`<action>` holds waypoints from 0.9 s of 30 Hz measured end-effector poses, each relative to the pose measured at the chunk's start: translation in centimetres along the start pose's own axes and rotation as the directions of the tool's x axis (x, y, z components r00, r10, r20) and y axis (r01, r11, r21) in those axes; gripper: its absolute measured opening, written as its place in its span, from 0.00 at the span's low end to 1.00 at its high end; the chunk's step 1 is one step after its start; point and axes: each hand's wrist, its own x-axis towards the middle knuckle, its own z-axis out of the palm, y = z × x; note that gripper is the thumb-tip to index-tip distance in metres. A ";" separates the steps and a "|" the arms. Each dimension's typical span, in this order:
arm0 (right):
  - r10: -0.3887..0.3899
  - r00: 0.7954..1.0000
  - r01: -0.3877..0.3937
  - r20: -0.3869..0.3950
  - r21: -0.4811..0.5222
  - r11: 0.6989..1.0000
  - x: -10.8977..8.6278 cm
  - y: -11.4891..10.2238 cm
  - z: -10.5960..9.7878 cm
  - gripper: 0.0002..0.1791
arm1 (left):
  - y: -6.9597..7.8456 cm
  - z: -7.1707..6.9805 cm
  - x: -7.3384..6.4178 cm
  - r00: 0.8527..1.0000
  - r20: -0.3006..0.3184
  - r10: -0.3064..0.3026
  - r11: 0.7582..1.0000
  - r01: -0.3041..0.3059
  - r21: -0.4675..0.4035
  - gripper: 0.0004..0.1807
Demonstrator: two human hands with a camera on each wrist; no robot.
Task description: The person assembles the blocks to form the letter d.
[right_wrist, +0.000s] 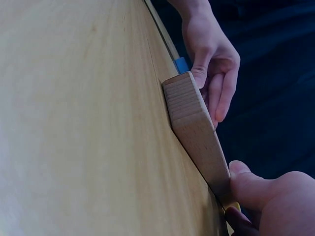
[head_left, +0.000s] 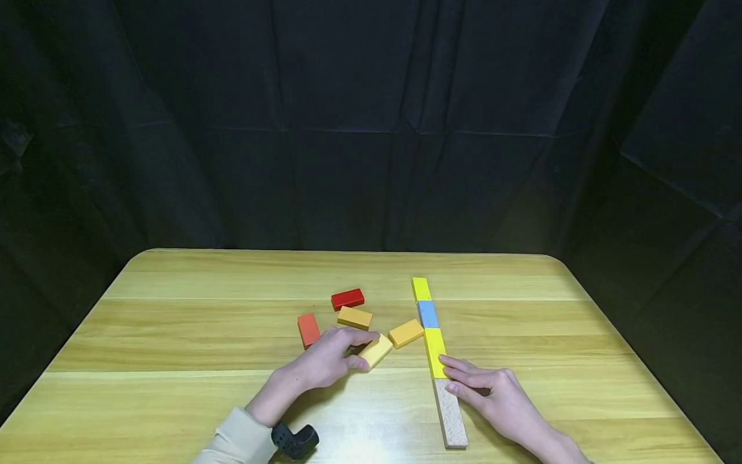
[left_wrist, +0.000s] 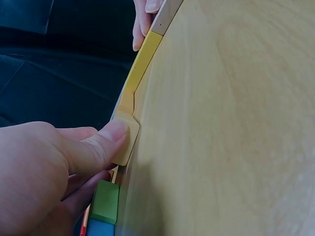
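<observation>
My left hand [head_left: 327,361] pinches a pale yellow block [head_left: 377,352] between thumb and fingers, low over the table. Its thumb lies across the block's face in the left wrist view. To the right, a straight row runs away from me: a long wooden block [head_left: 451,417], a long yellow block [head_left: 435,351], a blue block [head_left: 428,314] and a short yellow block [head_left: 422,289]. My right hand [head_left: 493,394] touches the row where the wooden and long yellow blocks meet, its fingers extended. One light orange block [head_left: 407,334] lies slanted against the row's left side.
Another light orange block [head_left: 355,318], a red block [head_left: 348,299] and an orange-red block [head_left: 308,330] lie beyond the left hand. A green block [left_wrist: 105,202] and a blue one [left_wrist: 101,229] show beneath that hand in the left wrist view. Dark cloth [head_left: 348,180] hangs behind the table.
</observation>
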 end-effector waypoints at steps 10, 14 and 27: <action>0.016 1.000 -0.016 0.011 -0.004 1.000 0.1 0.0 0.1 0.16 | 0.0 0.0 0.1 1.000 -0.021 0.009 1.000 -0.008 0.027 0.29; 0.025 1.000 -0.025 0.017 -0.009 1.000 0.1 0.0 0.1 0.16 | -0.1 0.1 0.1 1.000 -0.026 0.006 0.999 -0.005 0.048 0.29; 0.040 0.999 -0.041 0.028 0.012 0.999 0.0 -0.1 0.0 0.16 | -0.1 0.2 0.1 0.998 -0.060 0.010 0.997 -0.006 0.073 0.26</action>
